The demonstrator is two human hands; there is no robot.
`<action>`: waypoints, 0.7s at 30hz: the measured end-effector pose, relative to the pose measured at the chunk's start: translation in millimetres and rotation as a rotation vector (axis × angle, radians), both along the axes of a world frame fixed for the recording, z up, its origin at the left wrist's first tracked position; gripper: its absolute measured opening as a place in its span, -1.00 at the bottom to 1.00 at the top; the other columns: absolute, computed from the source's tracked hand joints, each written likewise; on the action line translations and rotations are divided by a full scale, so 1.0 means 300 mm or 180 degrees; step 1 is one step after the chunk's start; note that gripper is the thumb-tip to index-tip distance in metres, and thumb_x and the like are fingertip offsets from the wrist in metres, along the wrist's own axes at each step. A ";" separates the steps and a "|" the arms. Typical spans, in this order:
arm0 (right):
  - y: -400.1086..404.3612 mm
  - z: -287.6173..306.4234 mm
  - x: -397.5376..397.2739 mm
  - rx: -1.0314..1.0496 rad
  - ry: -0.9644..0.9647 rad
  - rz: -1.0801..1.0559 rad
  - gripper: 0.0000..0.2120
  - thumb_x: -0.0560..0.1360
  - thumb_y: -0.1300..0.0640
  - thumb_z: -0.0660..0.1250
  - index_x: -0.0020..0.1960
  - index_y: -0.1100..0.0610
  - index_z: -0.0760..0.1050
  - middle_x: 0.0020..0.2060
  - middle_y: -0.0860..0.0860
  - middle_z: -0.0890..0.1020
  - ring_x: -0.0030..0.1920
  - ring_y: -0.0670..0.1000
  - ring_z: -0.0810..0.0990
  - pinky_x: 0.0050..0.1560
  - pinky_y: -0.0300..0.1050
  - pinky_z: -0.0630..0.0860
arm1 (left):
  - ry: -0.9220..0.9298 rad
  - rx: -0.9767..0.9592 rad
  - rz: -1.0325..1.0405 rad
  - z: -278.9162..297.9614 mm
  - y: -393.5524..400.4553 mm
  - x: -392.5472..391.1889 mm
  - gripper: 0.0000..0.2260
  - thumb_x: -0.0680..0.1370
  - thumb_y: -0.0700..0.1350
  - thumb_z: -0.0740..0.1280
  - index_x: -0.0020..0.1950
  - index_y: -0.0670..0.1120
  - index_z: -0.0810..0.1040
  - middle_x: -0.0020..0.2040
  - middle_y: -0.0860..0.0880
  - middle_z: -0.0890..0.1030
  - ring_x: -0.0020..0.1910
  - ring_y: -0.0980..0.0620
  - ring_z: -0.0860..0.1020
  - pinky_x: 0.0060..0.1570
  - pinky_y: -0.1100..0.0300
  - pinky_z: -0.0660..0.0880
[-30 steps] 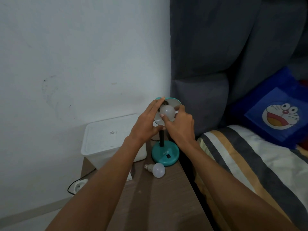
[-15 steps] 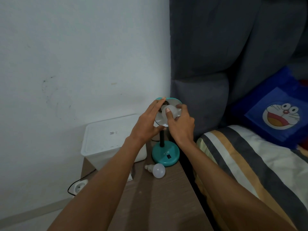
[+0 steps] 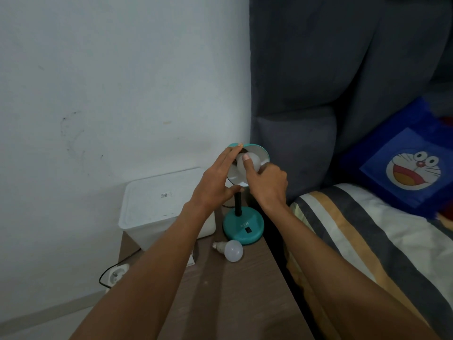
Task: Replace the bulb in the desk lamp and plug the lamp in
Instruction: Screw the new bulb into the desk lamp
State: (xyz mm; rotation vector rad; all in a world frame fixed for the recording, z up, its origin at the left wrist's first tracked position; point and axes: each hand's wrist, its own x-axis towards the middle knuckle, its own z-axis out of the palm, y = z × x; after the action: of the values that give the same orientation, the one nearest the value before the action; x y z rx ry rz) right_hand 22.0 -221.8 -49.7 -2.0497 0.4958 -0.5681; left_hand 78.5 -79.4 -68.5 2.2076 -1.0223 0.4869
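Gripping the white bulb [image 3: 247, 164] that sits in the mouth of the lamp shade [image 3: 259, 153], the right hand [image 3: 267, 184] has its thumb and fingers closed round the globe, thumb laid across the front, which looks like a hold for twisting it in the socket. The left hand [image 3: 217, 185] cups the teal rim of the shade from the other side, fingers together along the top edge and thumb underneath; I'd say that is to keep the tilted head from swinging while the bulb turns. Whether the thread is fully home is hidden behind the fingers.

The lamp's round teal base [image 3: 244, 228] stands on the wooden bedside table [image 3: 232, 290], hard against the bed. A second bulb [image 3: 231, 250] lies on its side just beside the base, screw cap pointing left, probably set there out of the way.

Behind the left forearm stands a white lidded box [image 3: 157, 207]; its lid is on, so its contents cannot be seen. Down by the wall lies a socket [image 3: 117, 274] on a black cord, and I see no plug in it.
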 end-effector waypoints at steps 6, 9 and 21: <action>0.010 0.011 -0.013 -0.0075 -0.0197 0.0140 -0.51 0.51 -0.31 0.30 0.24 0.00 0.35 0.06 0.11 0.62 0.01 0.11 0.65 -0.11 -0.10 0.60 | 0.0046 0.0005 0.0017 -0.001 -0.004 -0.001 -0.11 0.45 -0.10 0.61 0.66 -0.07 0.19 0.62 -0.05 0.31 0.56 -0.01 0.35 0.47 0.41 0.26; 0.004 0.010 -0.016 -0.0220 -0.0137 0.0243 -0.46 0.44 -0.24 0.41 0.26 0.03 0.35 0.04 0.08 0.61 -0.03 0.08 0.63 -0.08 -0.05 0.61 | 0.0057 -0.0010 0.0013 -0.002 -0.001 0.001 -0.12 0.44 -0.10 0.61 0.65 -0.09 0.20 0.61 -0.05 0.32 0.56 -0.01 0.36 0.50 0.34 0.29; 0.015 0.028 -0.022 -0.0247 -0.0374 0.0100 -0.51 0.51 -0.25 0.34 0.25 0.08 0.41 0.14 0.09 0.55 0.11 0.09 0.57 -0.03 -0.10 0.49 | 0.0056 0.0013 -0.0030 0.004 -0.005 -0.008 -0.12 0.45 -0.09 0.61 0.65 -0.09 0.20 0.62 -0.06 0.32 0.56 -0.04 0.36 0.50 0.25 0.35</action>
State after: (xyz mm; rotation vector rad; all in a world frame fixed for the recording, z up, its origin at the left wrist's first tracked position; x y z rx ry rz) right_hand 15.5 -217.4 -41.5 -2.0797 0.3770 -0.6939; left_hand 76.0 -80.7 -67.2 2.2059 -1.0249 0.4609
